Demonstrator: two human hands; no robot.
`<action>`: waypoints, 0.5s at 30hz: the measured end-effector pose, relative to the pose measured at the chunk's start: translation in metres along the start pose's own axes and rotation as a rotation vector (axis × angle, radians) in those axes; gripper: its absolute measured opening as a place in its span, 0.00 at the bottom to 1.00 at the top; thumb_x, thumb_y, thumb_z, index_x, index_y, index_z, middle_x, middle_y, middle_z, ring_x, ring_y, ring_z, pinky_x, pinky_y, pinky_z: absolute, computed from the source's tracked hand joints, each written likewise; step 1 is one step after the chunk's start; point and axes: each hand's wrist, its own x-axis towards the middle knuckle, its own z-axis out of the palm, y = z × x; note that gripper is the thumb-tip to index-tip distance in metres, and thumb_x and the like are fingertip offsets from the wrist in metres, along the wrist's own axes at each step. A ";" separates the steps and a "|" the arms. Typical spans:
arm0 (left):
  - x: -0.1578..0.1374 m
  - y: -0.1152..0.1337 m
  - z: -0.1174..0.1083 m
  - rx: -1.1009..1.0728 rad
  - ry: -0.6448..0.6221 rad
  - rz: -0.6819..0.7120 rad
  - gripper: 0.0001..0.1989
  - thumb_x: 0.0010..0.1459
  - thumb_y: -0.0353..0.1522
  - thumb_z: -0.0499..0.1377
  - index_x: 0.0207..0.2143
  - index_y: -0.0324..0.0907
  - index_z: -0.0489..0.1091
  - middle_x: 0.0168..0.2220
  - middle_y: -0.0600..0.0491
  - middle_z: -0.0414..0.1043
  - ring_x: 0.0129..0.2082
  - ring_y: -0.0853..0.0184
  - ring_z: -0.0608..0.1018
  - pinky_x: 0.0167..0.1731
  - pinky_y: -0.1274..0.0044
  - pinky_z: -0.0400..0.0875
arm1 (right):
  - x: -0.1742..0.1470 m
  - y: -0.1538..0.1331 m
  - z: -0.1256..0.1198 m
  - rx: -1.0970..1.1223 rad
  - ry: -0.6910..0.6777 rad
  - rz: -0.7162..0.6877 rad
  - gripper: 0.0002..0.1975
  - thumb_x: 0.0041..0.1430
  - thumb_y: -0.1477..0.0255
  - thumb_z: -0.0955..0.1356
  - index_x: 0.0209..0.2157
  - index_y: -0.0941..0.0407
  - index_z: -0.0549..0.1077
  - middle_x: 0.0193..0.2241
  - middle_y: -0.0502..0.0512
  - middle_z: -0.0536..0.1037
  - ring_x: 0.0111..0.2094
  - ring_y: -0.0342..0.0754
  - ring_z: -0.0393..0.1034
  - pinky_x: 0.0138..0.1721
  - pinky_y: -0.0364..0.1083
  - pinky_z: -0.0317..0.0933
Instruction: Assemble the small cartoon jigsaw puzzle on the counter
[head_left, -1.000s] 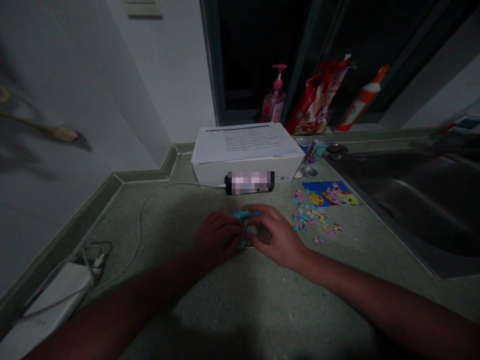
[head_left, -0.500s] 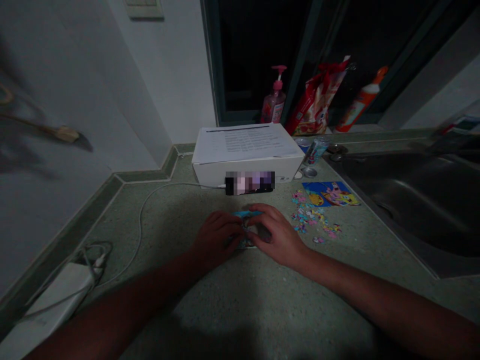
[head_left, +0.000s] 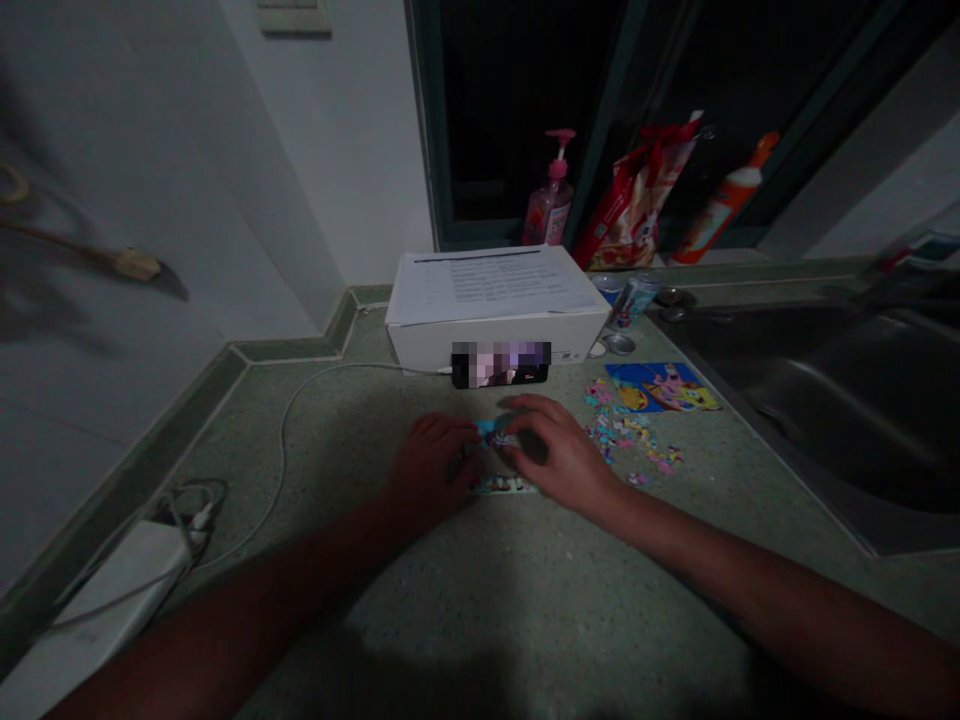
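Between my hands a few joined jigsaw puzzle pieces [head_left: 490, 432], light blue along the far side, sit just above the counter or on it; I cannot tell which. My left hand [head_left: 431, 468] has curled fingers and grips their left end. On the other side, the thumb and fingertips of my right hand [head_left: 564, 452] hold their right end, partly hiding it. Nearer to me, a narrow strip of joined puzzle pieces [head_left: 504, 484] lies flat on the counter. Loose puzzle pieces [head_left: 624, 430] are scattered to the right of my right hand.
A picture card [head_left: 664, 387] lies behind the loose pieces. The phone [head_left: 501, 366], with a cable plugged in, leans on a white box [head_left: 495, 290]. Cans [head_left: 634, 302] stand beside the box. A metal sink [head_left: 817, 390] is at right, a power strip [head_left: 120, 570] at left.
My right hand has shifted slightly right and away from me, and its fingers have spread a little from the left hand. More of the near puzzle strip now shows.
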 end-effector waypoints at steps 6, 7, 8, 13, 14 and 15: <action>0.001 -0.008 0.002 0.057 -0.079 -0.123 0.10 0.67 0.27 0.63 0.48 0.45 0.78 0.49 0.48 0.84 0.52 0.55 0.82 0.58 0.57 0.76 | 0.005 0.013 -0.004 -0.110 -0.048 0.054 0.06 0.63 0.74 0.74 0.42 0.53 0.80 0.55 0.66 0.82 0.60 0.64 0.76 0.63 0.67 0.70; 0.001 -0.008 0.002 0.055 -0.083 -0.119 0.09 0.67 0.27 0.62 0.48 0.45 0.79 0.49 0.48 0.84 0.52 0.55 0.82 0.58 0.57 0.76 | 0.005 0.014 -0.003 -0.118 -0.062 0.054 0.06 0.63 0.74 0.74 0.42 0.53 0.80 0.55 0.67 0.81 0.60 0.64 0.76 0.63 0.67 0.70; 0.001 -0.007 0.003 0.054 -0.089 -0.115 0.09 0.67 0.27 0.62 0.48 0.45 0.79 0.49 0.48 0.84 0.51 0.55 0.82 0.58 0.57 0.76 | 0.005 0.014 -0.003 -0.122 -0.075 0.049 0.06 0.63 0.74 0.74 0.42 0.54 0.80 0.55 0.67 0.81 0.60 0.64 0.76 0.63 0.66 0.70; 0.001 -0.006 0.007 0.060 -0.114 -0.127 0.09 0.69 0.29 0.62 0.49 0.43 0.79 0.51 0.46 0.83 0.53 0.54 0.81 0.60 0.56 0.76 | 0.008 0.012 0.001 -0.128 -0.109 0.024 0.05 0.65 0.73 0.73 0.43 0.53 0.80 0.55 0.66 0.81 0.60 0.63 0.76 0.64 0.65 0.70; 0.001 -0.007 0.007 0.060 -0.116 -0.129 0.09 0.69 0.30 0.61 0.50 0.43 0.79 0.52 0.45 0.83 0.54 0.54 0.81 0.60 0.56 0.75 | 0.009 0.012 0.002 -0.129 -0.114 0.022 0.05 0.64 0.73 0.73 0.43 0.53 0.80 0.55 0.66 0.81 0.60 0.63 0.76 0.63 0.65 0.70; 0.001 -0.007 0.007 0.059 -0.120 -0.130 0.10 0.70 0.30 0.61 0.50 0.42 0.79 0.52 0.45 0.83 0.55 0.54 0.81 0.61 0.56 0.75 | 0.009 0.011 0.002 -0.131 -0.121 0.021 0.05 0.64 0.73 0.73 0.43 0.53 0.80 0.55 0.66 0.81 0.60 0.63 0.76 0.63 0.65 0.70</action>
